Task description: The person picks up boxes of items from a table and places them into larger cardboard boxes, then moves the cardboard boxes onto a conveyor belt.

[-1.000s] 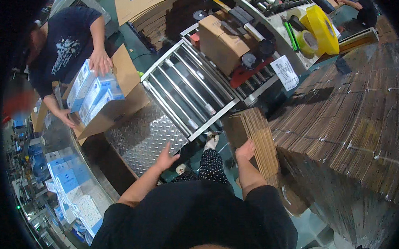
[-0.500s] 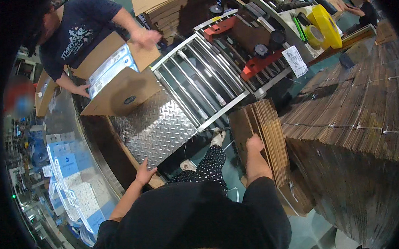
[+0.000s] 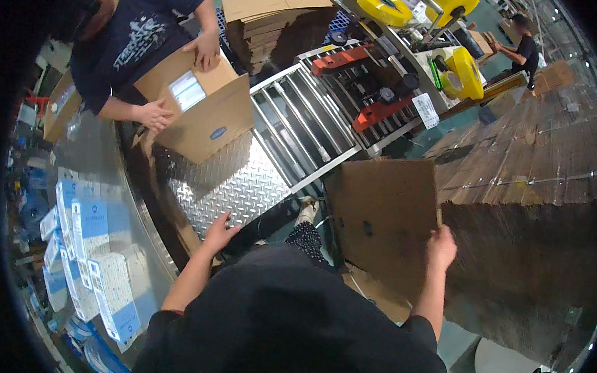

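My right hand (image 3: 442,249) grips the right edge of a flat brown cardboard carton (image 3: 385,220), which stands tilted beside the large carton stack. My left hand (image 3: 220,236) holds nothing; its fingers are apart over the near edge of the diamond-pattern metal plate (image 3: 226,187). Across the plate, a co-worker's two hands press on an open carton (image 3: 211,126), one on a flap and one at its side. A white packet (image 3: 187,90) shows inside that carton.
A roller conveyor (image 3: 301,130) with red guides (image 3: 340,60) runs behind the plate. Blue-and-white boxes (image 3: 113,292) lie on the metal table at left. A strapped carton stack (image 3: 521,263) fills the right. Yellow tape dispensers (image 3: 464,74) stand at the back.
My right hand has moved right, swinging the flat carton out so its broad face shows. The co-worker's hands have come in over the open carton's flaps, and the packet sits lower inside.
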Demonstrator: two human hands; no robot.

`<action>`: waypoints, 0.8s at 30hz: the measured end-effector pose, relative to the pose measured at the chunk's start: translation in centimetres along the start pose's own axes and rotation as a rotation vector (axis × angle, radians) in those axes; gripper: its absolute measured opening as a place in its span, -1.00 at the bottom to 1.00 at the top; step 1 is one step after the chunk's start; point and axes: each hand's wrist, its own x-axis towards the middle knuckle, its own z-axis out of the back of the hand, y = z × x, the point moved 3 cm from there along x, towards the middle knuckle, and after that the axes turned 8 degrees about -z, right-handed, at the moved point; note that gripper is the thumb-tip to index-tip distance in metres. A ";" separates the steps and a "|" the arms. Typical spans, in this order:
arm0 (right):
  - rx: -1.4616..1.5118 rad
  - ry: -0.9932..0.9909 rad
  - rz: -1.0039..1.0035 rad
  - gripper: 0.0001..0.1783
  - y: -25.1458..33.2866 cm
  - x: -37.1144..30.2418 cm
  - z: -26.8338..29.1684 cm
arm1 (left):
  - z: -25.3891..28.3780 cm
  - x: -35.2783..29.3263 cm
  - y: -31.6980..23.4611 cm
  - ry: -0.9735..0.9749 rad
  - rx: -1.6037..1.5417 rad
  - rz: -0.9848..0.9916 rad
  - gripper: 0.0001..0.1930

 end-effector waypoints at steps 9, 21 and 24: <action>0.847 -0.322 0.614 -0.86 5.0 -9.6 20.7 | 7.7 -2.1 -16.3 -0.183 0.020 -0.646 0.27; 1.192 0.280 0.676 -0.62 19.6 5.5 1.2 | 22.1 -11.6 -17.0 -0.532 0.385 -0.393 -0.73; 0.721 -0.111 1.131 -0.40 29.4 -7.0 5.9 | 20.5 -10.6 -14.2 -0.379 0.492 -0.282 -0.67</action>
